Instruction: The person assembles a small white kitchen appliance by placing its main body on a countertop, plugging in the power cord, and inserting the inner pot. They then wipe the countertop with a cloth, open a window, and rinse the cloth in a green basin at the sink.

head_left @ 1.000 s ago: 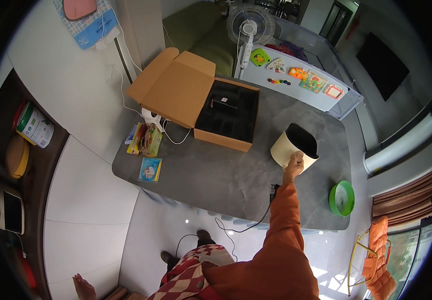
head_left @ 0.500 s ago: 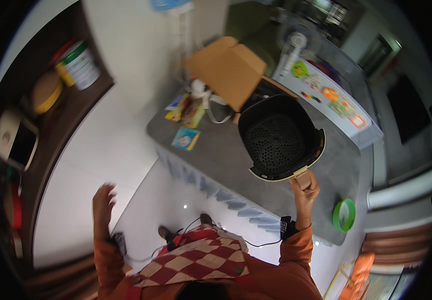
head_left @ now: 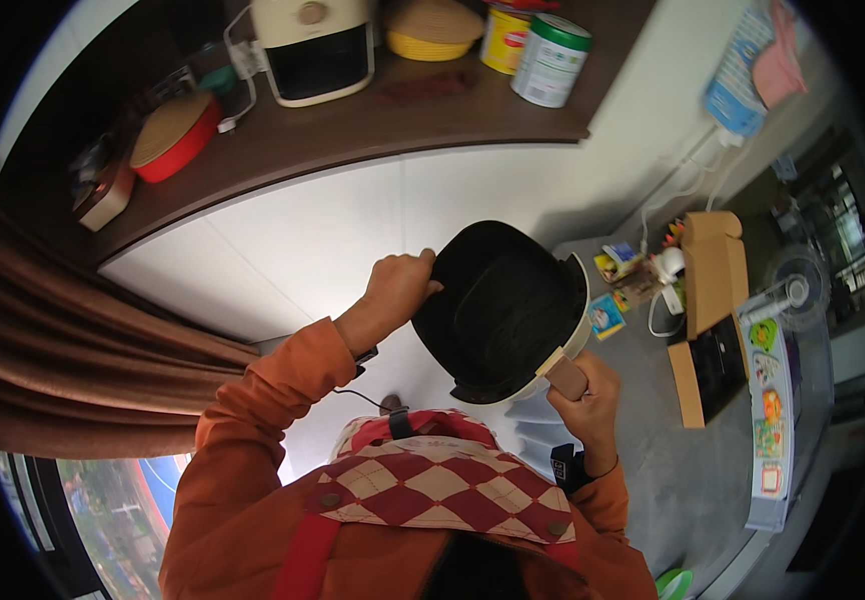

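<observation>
A black air fryer basket (head_left: 497,310) with a cream front is held up in front of my body, its open top facing up toward me. My right hand (head_left: 589,395) is closed around its tan handle (head_left: 564,375). At the opposite side, my left hand (head_left: 392,295) grips the basket's rim, thumb on the inner edge and the other fingers hidden behind the wall. The inside looks dark and blurred. On the dark shelf stands a cream air fryer (head_left: 317,50) with a black cavity at its front.
The brown shelf (head_left: 352,133) also bears a green-lidded can (head_left: 552,60), a yellow pot (head_left: 432,30) and a red pot (head_left: 174,137). On the grey table (head_left: 652,440) at right are an open cardboard box (head_left: 714,270) and small packets (head_left: 607,315). A brown curtain (head_left: 82,350) hangs at left.
My view has turned left from the table toward the shelf. The basket has come along in my right hand, and my left hand, earlier free and away from it, has taken hold of its rim.
</observation>
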The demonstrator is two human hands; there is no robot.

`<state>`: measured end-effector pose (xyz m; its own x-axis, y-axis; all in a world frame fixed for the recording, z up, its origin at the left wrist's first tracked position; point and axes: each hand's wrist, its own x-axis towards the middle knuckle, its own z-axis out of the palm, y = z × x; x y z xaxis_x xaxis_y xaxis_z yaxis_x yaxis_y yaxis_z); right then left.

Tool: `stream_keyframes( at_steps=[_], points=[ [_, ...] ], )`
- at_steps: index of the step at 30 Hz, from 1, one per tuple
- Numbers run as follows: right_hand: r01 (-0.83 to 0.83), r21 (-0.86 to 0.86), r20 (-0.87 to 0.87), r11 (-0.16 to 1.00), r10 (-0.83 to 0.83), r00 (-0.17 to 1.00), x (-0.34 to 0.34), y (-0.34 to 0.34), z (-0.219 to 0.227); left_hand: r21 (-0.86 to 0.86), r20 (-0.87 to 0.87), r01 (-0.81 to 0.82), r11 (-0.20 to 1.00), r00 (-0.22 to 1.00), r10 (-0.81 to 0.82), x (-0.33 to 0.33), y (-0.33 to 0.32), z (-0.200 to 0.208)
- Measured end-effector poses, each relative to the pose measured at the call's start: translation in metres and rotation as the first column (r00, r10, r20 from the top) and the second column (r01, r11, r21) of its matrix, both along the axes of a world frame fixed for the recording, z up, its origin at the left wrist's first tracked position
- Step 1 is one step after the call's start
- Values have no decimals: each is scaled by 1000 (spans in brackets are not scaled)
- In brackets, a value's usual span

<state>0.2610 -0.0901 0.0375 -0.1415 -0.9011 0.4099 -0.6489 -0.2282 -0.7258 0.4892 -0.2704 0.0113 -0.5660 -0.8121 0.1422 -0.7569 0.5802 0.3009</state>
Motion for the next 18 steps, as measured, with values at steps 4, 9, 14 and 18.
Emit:
stream_keyframes(
  at_steps=[4, 9, 14, 18],
  points=[
    [-64, 231, 178, 971, 23, 984, 34, -39, -1, 145, -59, 25, 989, 998, -16, 71, -14, -12],
    [-128, 282, 232, 951, 61, 971, 58, -78, 8, 418, -221, 99, 903, 975, -4, 121, -27, 3],
    [-221, 233, 384, 947, 119, 916, 56, -122, 34, 576, -636, 360, 734, 761, 125, 168, -55, 27],
    [-177, 132, 705, 975, 33, 709, 58, -161, 49, 596, -747, 155, 788, 468, 472, 208, -78, 27]
  ],
)
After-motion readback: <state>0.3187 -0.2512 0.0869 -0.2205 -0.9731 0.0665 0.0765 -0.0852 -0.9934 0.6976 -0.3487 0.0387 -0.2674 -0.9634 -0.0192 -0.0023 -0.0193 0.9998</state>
